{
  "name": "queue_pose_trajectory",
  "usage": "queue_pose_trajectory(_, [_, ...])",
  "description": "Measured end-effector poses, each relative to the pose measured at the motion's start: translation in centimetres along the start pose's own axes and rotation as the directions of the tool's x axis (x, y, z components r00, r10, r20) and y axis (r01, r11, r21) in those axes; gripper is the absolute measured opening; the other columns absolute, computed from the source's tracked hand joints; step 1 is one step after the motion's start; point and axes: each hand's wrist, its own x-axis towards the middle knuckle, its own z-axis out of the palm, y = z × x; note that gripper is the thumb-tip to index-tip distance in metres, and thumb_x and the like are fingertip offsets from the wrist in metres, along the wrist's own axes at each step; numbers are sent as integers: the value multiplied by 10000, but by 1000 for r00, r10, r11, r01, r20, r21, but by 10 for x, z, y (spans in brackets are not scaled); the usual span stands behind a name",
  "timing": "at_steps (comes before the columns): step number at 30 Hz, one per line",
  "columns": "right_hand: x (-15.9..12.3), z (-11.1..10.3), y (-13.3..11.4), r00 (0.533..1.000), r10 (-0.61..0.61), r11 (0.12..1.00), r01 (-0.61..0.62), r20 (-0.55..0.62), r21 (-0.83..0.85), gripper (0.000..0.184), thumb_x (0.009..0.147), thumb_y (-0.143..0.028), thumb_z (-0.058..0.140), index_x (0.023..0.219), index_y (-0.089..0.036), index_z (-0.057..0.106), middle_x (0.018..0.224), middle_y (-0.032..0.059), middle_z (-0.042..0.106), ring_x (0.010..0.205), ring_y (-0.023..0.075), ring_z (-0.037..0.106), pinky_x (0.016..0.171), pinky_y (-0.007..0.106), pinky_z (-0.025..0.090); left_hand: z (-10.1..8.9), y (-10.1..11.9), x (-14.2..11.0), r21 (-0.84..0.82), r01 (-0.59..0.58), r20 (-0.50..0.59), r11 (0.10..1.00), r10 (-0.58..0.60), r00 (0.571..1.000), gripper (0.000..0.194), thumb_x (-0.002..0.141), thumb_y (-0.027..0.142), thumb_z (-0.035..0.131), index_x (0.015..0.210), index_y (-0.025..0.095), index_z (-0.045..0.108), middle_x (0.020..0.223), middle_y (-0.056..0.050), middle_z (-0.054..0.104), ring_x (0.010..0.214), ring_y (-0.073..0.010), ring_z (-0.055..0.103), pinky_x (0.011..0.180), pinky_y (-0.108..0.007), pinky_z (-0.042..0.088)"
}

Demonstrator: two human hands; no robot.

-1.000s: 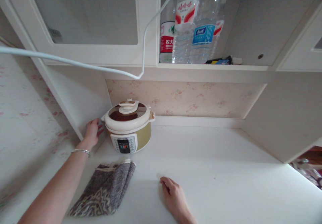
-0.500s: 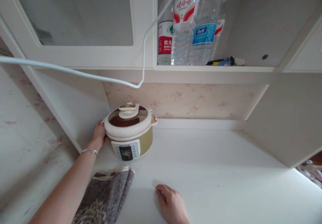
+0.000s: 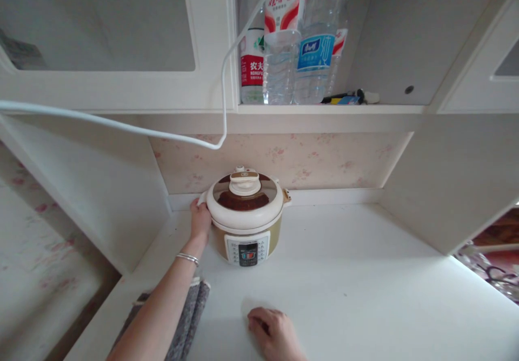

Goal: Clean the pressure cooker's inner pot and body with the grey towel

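Note:
An electric pressure cooker stands upright on the white counter, with a cream lid, brown top, gold-green body and a front control panel. My left hand, with a silver bracelet at the wrist, is closed around the cooker's left side handle; some of its fingers are hidden behind it. Loosely curled, my right hand rests on the counter in front of the cooker, and nothing shows in its fingers. A folded grey patterned cloth lies partly under my left forearm.
A white cable hangs across the view in front of the upper cabinet. Several plastic bottles stand on the open shelf beside small items. White side panels bound the counter.
The cooker has moved to the right along the counter with my left hand on its handle. My view has turned slightly. My right hand stays almost where it was.

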Motion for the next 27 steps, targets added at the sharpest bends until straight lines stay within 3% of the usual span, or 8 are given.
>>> queue_pose_trajectory(5, [3,-61,-25,1000,4,963,1,-18,269,337,924,-429,439,916,-197,683,737,19,695,621,133,596,570,222,452,41,6,-28,58,44,53,997,-47,997,476,893,322,396,1349,186,377,1218,-143,592,1127,-267,560,927,-373,407])
queue_pose_trajectory(7, [16,-106,-45,980,-86,982,114,-178,151,319,924,-431,459,905,-209,688,777,28,691,671,141,594,624,242,469,55,10,-35,67,64,94,996,-70,993,479,904,320,373,1363,184,353,1204,-152,601,1112,-276,575,905,-376,419])
queue_pose_trajectory(10, [56,-172,-73,857,-265,964,232,-443,-128,310,917,-454,472,936,-222,677,942,59,676,825,172,599,720,288,492,70,16,-44,99,82,125,992,-94,988,486,916,320,348,1381,183,326,1193,-161,609,1102,-296,585,886,-390,425])
queue_pose_trajectory(12, [93,-206,-85,791,-401,903,257,-462,-344,324,934,-447,436,1015,-224,657,1049,69,655,1015,209,566,877,361,467,76,19,-50,127,81,129,989,-98,987,485,923,328,335,1385,180,323,1206,-171,603,1110,-310,581,893,-405,418])
queue_pose_trajectory(14, [130,-228,-91,773,-478,819,220,-417,-531,382,942,-453,412,1149,-201,610,1179,93,604,1158,244,489,1000,431,384,79,22,-55,148,79,133,986,-99,986,482,927,335,331,1384,183,325,1210,-174,602,1113,-317,581,908,-418,410])
queue_pose_trajectory(18, [184,-247,-97,895,-397,660,124,-204,-741,526,953,-506,333,1381,-211,412,1377,131,454,1301,312,345,1016,488,345,78,28,-60,172,98,143,980,-123,982,483,921,345,354,1381,200,331,1180,-162,620,1119,-314,581,950,-431,389])
queue_pose_trajectory(20, [196,-250,-99,945,-309,617,109,-112,-779,553,952,-539,294,1419,-247,346,1370,129,458,1272,317,385,990,476,369,77,31,-61,167,110,139,980,-134,981,486,917,347,366,1379,200,339,1173,-162,621,1124,-316,579,961,-433,385])
queue_pose_trajectory(27, [200,-254,-110,967,-252,471,87,-39,-878,591,948,-590,168,1428,-281,321,1208,149,544,1129,298,497,874,399,414,81,26,-62,100,154,111,983,-165,980,470,933,382,342,1379,231,342,1163,-128,623,1097,-281,596,963,-404,400])
